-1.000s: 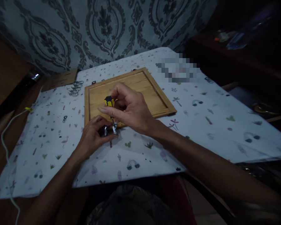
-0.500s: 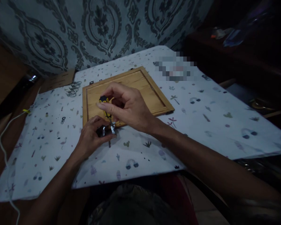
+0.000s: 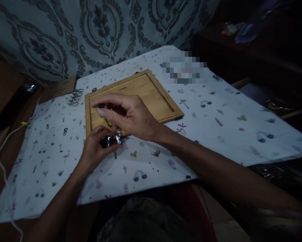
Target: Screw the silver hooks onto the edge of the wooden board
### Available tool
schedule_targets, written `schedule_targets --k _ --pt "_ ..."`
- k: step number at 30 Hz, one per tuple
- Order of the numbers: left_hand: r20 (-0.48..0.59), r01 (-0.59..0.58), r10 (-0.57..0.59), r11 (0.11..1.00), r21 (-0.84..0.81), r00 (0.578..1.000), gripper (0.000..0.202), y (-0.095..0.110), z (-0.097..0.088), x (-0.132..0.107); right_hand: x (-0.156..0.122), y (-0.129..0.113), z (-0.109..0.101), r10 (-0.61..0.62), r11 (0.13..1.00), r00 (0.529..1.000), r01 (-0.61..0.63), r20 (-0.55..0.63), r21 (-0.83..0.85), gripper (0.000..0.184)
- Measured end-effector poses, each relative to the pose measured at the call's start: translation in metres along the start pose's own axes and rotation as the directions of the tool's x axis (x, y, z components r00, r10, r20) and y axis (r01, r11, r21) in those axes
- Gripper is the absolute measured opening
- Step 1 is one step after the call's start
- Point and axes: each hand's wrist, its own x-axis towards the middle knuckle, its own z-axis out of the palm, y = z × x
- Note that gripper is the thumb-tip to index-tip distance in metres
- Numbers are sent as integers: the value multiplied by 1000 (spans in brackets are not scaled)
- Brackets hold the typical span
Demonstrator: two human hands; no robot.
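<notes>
A framed wooden panel (image 3: 138, 89) lies flat on the patterned tablecloth. At its near edge, my left hand (image 3: 95, 143) pinches a shiny metal clip-like fitting (image 3: 118, 138) between thumb and fingers. My right hand (image 3: 133, 116) is wrapped round the handle of a small black and yellow screwdriver (image 3: 106, 121), held tilted above the panel's near left part. The screwdriver's lower end comes down close to the metal fitting; its tip is hidden behind my fingers, so I cannot tell whether it touches.
Several metal rings or fittings (image 3: 75, 97) lie left of the panel beside a piece of brown cardboard (image 3: 57, 90). A white cable (image 3: 3, 161) runs down the table's left side. A blurred-out item (image 3: 183, 70) sits at the back right. Patterned wall behind.
My right hand has shifted slightly left and turned over the screwdriver, whose handle now shows less. The left hand keeps its pinch on the fitting. The whole view has moved slightly.
</notes>
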Motion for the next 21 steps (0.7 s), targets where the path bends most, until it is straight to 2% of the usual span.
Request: schedule_targets --k 8,15,21 --pt "-3 23 -23 1000 -11 1000 24 2 1 0 2 2 1 -8 999 1000 7 -29 -32 7" --pt "0 32 -32 999 4 999 25 1 0 1 4 3 0 -41 997 999 38 -33 -63 25" --pt "-12 13 -12 1000 7 1000 22 3 0 1 5 2 0 -61 996 998 60 -8 -69 9"
